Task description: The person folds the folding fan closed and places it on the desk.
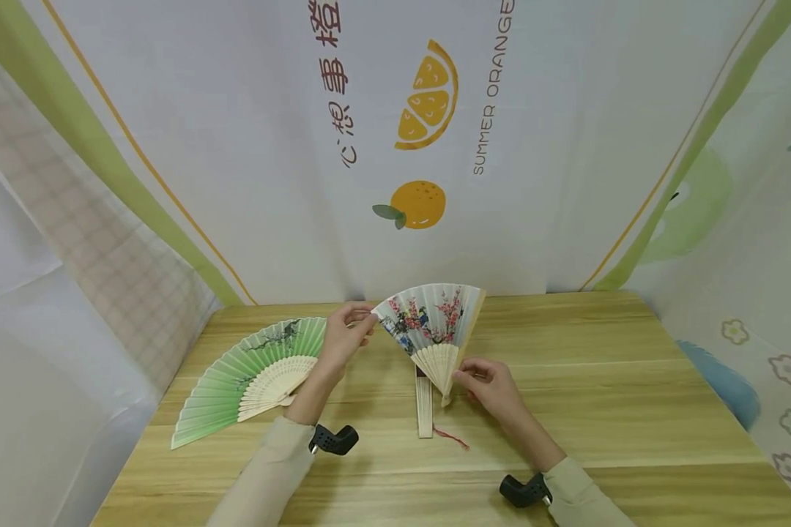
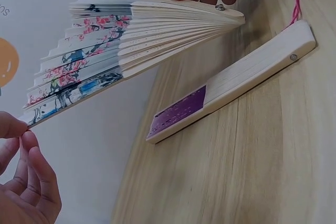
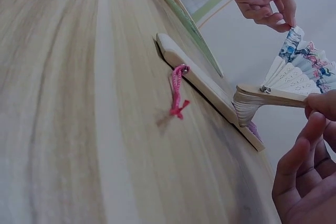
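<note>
Both hands hold up a partly spread folding fan (image 1: 428,315) with pink blossoms and blue birds on white pleats. My left hand (image 1: 346,337) pinches the outer corner of its left edge between thumb and fingers. On the right, my right hand (image 1: 491,384) pinches the pale guard stick near the pivot. Beneath the raised fan a closed folding fan (image 2: 231,82) lies on the table, with pale sticks, a purple leaf and a pink cord tassel (image 3: 177,93). Left of it, a green folding fan (image 1: 250,380) lies spread, its right part hidden behind the left hand.
The wooden table (image 1: 600,380) reaches back to a white cloth backdrop (image 1: 534,219) printed with oranges and lettering. Checked cloth (image 1: 105,197) hangs at the left side, and a pale flower-printed cloth (image 1: 758,315) at the right.
</note>
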Demonstrator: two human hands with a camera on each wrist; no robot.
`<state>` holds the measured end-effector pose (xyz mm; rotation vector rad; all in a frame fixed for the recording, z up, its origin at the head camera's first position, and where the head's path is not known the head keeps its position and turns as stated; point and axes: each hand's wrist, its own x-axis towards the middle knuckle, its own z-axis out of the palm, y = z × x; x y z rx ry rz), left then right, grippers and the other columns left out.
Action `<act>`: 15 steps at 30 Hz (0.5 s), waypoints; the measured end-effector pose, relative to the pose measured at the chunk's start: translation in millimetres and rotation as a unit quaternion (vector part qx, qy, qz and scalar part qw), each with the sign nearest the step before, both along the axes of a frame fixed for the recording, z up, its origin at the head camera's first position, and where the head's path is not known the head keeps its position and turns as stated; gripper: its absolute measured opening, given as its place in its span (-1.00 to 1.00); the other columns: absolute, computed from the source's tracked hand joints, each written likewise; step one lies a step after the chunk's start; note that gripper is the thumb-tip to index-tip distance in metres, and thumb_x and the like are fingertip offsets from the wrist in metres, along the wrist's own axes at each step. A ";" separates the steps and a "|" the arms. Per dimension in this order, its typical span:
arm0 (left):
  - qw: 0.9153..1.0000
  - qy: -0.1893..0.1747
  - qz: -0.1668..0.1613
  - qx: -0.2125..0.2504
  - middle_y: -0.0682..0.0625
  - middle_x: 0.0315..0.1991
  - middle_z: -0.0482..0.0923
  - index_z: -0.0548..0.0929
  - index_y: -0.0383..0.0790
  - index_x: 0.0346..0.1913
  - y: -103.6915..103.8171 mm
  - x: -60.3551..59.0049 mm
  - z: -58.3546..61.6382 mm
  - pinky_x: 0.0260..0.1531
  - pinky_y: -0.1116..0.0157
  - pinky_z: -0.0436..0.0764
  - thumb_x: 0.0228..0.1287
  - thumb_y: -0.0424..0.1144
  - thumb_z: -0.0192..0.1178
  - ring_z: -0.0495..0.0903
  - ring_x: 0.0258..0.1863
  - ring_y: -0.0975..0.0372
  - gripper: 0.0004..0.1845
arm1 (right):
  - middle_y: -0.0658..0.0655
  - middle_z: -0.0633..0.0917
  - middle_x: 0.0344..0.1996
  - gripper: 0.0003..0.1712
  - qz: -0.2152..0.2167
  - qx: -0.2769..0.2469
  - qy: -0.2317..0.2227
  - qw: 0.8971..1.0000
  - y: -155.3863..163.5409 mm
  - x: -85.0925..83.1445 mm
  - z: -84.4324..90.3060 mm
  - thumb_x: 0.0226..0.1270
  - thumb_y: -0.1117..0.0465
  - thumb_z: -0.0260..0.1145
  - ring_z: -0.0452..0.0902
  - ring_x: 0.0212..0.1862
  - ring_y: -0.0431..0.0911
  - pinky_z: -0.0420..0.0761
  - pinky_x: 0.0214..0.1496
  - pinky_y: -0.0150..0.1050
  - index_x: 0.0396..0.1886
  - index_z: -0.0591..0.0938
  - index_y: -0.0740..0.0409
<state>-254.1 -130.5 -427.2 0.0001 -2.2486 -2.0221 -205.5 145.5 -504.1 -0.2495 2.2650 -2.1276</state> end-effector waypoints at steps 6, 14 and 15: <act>1.000 0.000 -0.011 0.000 -0.26 -0.17 0.66 0.65 -0.39 0.01 3.4 3.3 5.5 -0.45 0.35 0.58 0.39 -0.42 0.28 0.60 -0.40 0.19 -0.80 | 0.16 0.65 -0.44 -0.84 0.007 -0.002 -0.005 1.000 -0.9 1.6 2.3 0.32 0.37 0.45 0.46 -0.52 -0.17 0.50 -0.48 -0.35 -0.23 0.68 0.43; 1.000 -0.001 -0.011 -0.010 -0.22 -0.17 0.66 0.66 -0.31 0.01 6.4 -0.7 1.0 -0.42 0.32 0.59 0.39 -0.40 0.28 0.61 -0.37 0.15 -0.81 | 0.15 0.62 -0.46 -0.86 0.016 0.006 0.008 1.000 -2.4 1.1 0.6 0.32 0.39 0.44 0.42 -0.55 -0.19 0.45 -0.51 -0.38 -0.26 0.68 0.43; 1.000 0.000 -0.011 -0.012 -0.19 -0.17 0.66 0.66 -0.31 0.01 7.0 -1.2 1.1 -0.43 0.32 0.59 0.39 -0.39 0.28 0.61 -0.36 0.14 -0.81 | 0.15 0.62 -0.46 -0.87 0.016 0.007 0.009 1.000 -2.6 1.4 0.8 0.32 0.39 0.44 0.42 -0.56 -0.19 0.44 -0.51 -0.38 -0.26 0.68 0.43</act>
